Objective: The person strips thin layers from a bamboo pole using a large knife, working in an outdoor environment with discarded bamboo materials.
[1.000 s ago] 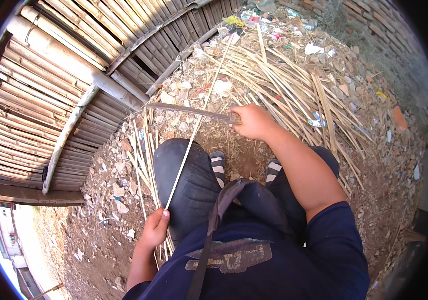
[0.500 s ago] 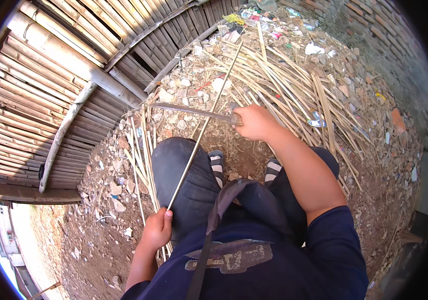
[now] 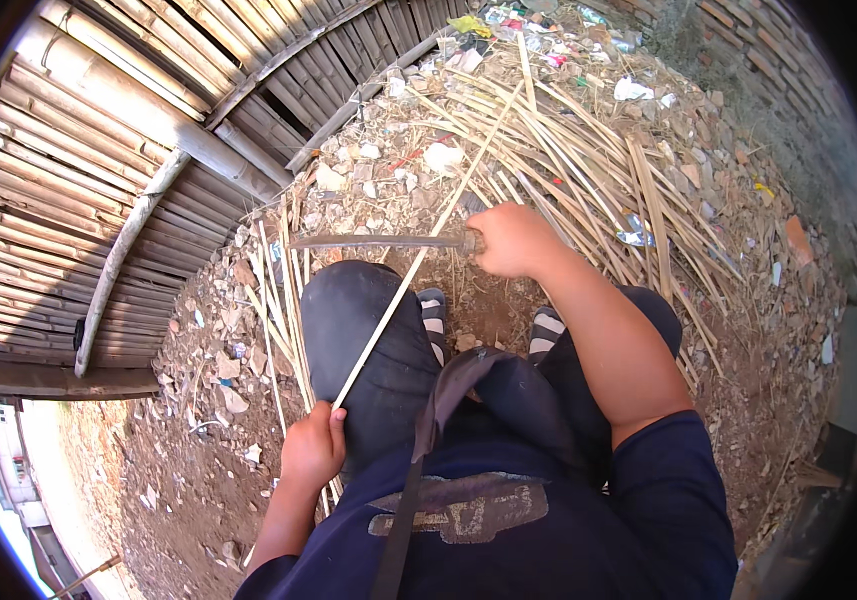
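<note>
My left hand (image 3: 313, 447) is closed round the lower end of a long, pale bamboo strip (image 3: 380, 325), beside my left knee. From there the strip slants up and to the right, toward a pile on the ground. A long-bladed knife (image 3: 378, 242) lies across the strip's middle, its dark, worn blade pointing left. The knife's handle is in my closed right hand (image 3: 516, 241), out ahead of my knees. Whether the blade touches the strip, I cannot tell.
Many bamboo strips (image 3: 588, 175) lie piled ahead to the right. More thin strips (image 3: 293, 330) lie beside my left knee. A bamboo-slat wall (image 3: 58, 210) stands at the left, a brick wall (image 3: 748, 50) at the far right. Rubble and litter cover the ground.
The bamboo strip has turned to show a wider face, and its far end has shifted right. The knife has come slightly nearer to me, its blade now more level.
</note>
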Demonstrator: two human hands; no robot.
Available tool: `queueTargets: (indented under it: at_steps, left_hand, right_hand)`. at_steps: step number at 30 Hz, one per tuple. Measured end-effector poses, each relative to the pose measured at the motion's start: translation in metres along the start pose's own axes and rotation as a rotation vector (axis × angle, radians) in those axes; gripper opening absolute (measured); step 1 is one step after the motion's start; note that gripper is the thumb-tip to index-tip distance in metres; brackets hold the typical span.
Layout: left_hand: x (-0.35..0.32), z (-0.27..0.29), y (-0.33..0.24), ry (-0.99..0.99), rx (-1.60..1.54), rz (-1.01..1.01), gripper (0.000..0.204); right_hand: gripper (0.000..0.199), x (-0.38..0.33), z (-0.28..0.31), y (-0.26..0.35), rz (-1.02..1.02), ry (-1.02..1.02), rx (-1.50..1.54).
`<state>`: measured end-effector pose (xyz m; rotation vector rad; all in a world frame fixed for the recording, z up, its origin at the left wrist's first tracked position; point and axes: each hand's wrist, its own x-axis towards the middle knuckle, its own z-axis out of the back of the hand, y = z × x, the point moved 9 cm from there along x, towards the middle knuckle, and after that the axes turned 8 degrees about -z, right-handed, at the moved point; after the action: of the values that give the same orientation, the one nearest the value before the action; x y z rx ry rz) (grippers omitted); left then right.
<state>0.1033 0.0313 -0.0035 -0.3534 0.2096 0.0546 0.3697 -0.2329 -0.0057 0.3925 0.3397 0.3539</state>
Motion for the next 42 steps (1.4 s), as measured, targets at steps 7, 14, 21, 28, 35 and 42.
queueTargets:
  at_steps: [7, 14, 21, 28, 35, 42]
  left_hand:
    - [0.005, 0.002, 0.0, -0.027, -0.008, -0.017, 0.033]
    - [0.009, -0.001, 0.003, -0.06, -0.053, -0.056, 0.033]
    - [0.001, 0.0, 0.002, -0.088, -0.049, -0.065, 0.033]
    - [0.005, 0.004, 0.004, -0.075, -0.046, -0.055, 0.032]
    - [0.011, -0.005, -0.005, -0.1, -0.02, -0.002, 0.033]
    - [-0.003, -0.006, 0.006, -0.099, -0.079, -0.044, 0.033]
  right_hand:
    - [0.034, -0.006, 0.007, 0.01, 0.004, -0.01, 0.054]
    - [0.037, 0.019, 0.012, -0.053, -0.19, -0.144, 0.206]
    - [0.031, -0.013, 0.011, 0.014, 0.002, -0.025, -0.091]
    - [0.042, 0.009, 0.023, -0.036, -0.145, -0.126, 0.147]
    - [0.044, 0.017, -0.026, -0.043, -0.084, 0.057, 0.022]
    - [0.027, -0.006, 0.004, 0.008, 0.07, -0.174, 0.087]
